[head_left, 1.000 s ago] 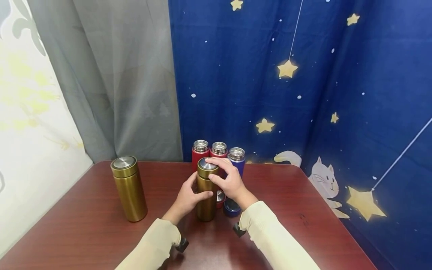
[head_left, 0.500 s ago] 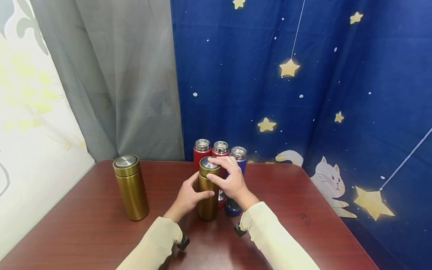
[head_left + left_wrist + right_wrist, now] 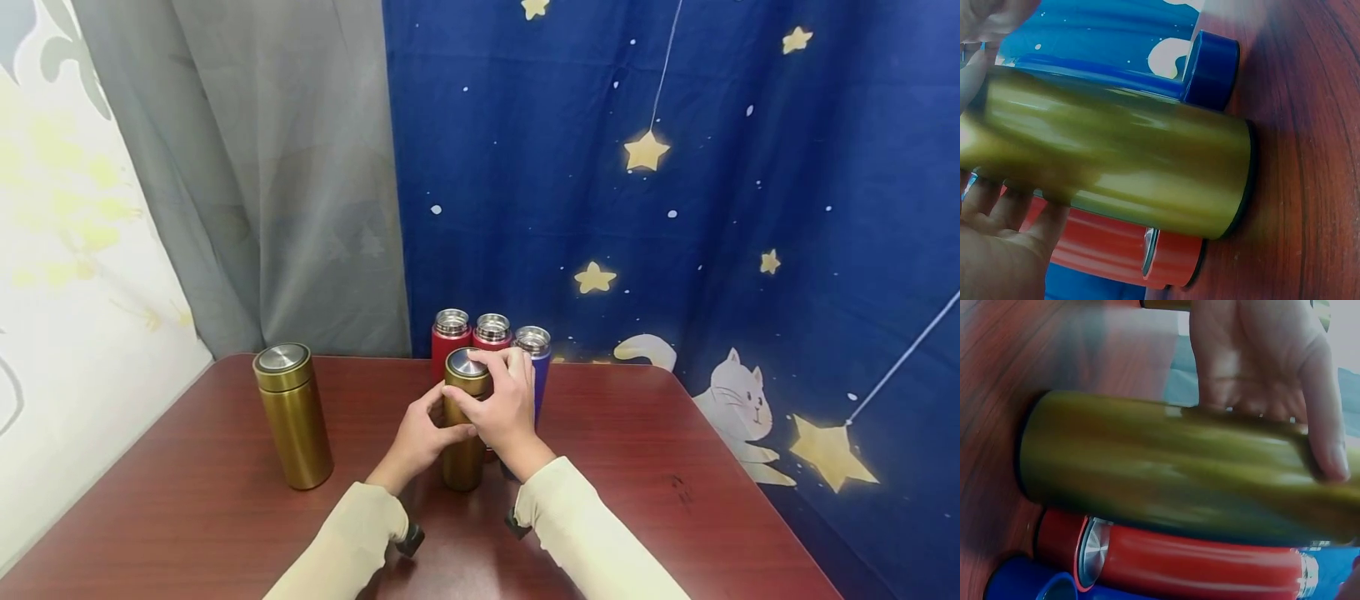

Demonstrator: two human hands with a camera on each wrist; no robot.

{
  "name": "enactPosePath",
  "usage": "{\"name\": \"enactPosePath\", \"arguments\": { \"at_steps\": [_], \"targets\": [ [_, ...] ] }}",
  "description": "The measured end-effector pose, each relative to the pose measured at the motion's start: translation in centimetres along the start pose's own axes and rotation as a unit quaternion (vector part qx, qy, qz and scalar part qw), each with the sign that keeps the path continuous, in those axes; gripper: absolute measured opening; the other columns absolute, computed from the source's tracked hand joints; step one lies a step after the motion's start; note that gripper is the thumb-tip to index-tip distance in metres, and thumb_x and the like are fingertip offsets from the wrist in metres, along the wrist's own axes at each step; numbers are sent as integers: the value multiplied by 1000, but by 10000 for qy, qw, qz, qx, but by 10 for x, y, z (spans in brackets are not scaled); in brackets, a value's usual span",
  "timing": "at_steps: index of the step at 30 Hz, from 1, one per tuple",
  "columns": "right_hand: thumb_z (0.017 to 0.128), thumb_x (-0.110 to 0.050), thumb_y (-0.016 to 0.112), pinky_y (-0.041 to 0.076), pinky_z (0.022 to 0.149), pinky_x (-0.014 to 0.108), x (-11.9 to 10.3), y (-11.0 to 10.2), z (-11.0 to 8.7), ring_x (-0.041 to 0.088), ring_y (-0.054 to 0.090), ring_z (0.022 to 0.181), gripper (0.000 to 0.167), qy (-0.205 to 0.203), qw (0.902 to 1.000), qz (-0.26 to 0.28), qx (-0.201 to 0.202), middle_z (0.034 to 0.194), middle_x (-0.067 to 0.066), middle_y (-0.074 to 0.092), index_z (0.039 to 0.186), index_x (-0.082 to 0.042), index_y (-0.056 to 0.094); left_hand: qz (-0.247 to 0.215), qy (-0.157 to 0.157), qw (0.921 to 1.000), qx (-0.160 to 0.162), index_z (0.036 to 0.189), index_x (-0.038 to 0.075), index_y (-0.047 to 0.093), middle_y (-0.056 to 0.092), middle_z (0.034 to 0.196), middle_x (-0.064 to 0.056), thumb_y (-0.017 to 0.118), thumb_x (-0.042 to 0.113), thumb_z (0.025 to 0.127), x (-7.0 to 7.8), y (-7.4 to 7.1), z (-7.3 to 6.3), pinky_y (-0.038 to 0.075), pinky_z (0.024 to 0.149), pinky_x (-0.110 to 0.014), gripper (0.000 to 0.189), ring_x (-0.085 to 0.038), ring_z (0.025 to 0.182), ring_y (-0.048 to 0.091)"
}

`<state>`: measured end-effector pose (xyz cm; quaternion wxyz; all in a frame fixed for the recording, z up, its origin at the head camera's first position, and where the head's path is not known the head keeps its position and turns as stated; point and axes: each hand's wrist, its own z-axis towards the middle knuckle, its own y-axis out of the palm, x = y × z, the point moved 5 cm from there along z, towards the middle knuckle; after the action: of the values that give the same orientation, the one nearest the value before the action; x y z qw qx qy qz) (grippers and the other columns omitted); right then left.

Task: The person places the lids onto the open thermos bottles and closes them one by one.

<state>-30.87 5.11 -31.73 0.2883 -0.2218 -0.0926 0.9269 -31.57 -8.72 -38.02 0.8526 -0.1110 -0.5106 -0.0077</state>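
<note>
With the gold bottle (image 3: 462, 467) upright as our clock's middle, our left hand (image 3: 416, 433) wraps thumb and fingers round it from 9 o'clock, and our right hand (image 3: 512, 408) pinches its gold lid (image 3: 462, 367) from 3 o'clock, with the thumb low and the fingers on top. Another gold bottle (image 3: 300, 433) at 9 o'clock has its lid on too, so we think those two are left. Past a red lid (image 3: 1060, 535) and a blue lid (image 3: 1025, 581), two red bottles (image 3: 450, 350) and a blue bottle (image 3: 542, 375) stand open from 12 to 2 o'clock, so three look done.
</note>
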Motion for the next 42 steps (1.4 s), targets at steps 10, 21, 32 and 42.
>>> {"name": "enactPosePath", "arguments": {
  "at_steps": [10, 21, 32, 42],
  "targets": [
    [83, -20, 71, 39, 105, 47, 12, 5, 0, 25, 44, 128, 67, 1007, 9490, 2295, -1913, 145, 14, 41, 141, -12, 39, 10, -231, 9997, -17, 144, 14, 46, 61, 129, -6, 84, 17, 77, -14, 0, 1, 51, 93, -38, 77, -22, 108, 63],
    [82, 2, 56, 41, 94, 61, -9, -22, 12, 41, 50, 112, 50, 932, 9334, 2803, -2037, 127, 26, 56, 132, 6, 52, 108, -352, 9993, 30, 143, 12, 47, 62, 126, -7, 84, 19, 76, -15, -1, 2, 51, 93, -42, 77, -24, 107, 63],
    [81, 0, 68, 41, 95, 54, -15, -38, 15, 37, 51, 110, 38, 660, 9648, 2093, -1448, 117, 18, 66, 118, 3, 65, 119, -398, 9991, 15, 144, 13, 47, 63, 125, -8, 84, 18, 77, -13, 0, 2, 51, 93, -43, 76, -24, 107, 64],
    [79, 6, 68, 43, 89, 41, -15, -46, 14, 39, 54, 95, 30, 425, 9749, 1991, -906, 100, 21, 64, 109, 5, 68, 143, -408, 9990, 61, 143, 14, 47, 63, 124, -6, 85, 19, 76, -13, 0, 2, 51, 93, -42, 77, -23, 107, 63]
  ]
}}
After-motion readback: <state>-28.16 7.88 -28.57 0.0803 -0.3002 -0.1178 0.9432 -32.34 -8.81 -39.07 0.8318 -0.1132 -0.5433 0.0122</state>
